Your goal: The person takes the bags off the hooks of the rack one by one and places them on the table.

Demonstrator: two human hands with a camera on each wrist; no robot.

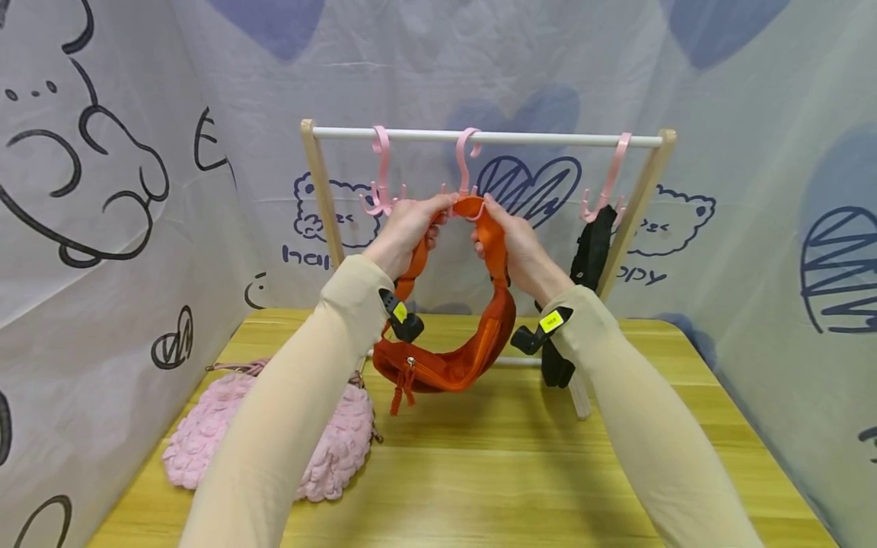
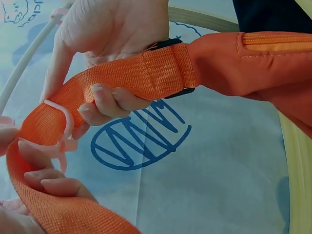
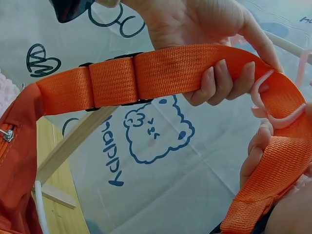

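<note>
An orange sling bag (image 1: 452,365) hangs in front of the rack, its zipped body low and its strap raised. My left hand (image 1: 411,224) pinches the left side of the orange strap (image 3: 170,70) near its top. The right hand (image 1: 514,240) grips the strap's other side, thumb on top and fingers curled round it. Between the hands, the strap lies over prongs of the middle pink hook (image 1: 464,167). In both wrist views the curved prongs (image 2: 63,122) show against the webbing. The bag's body is above the table, and neither hand touches it.
The rack's white bar (image 1: 548,139) also carries a left pink hook (image 1: 381,167) and a right pink hook (image 1: 613,183). A black bag (image 1: 592,251) hangs from the right one. On the wooden table (image 1: 479,472) lies a puffy pink bag (image 1: 205,426), partly behind the left sleeve.
</note>
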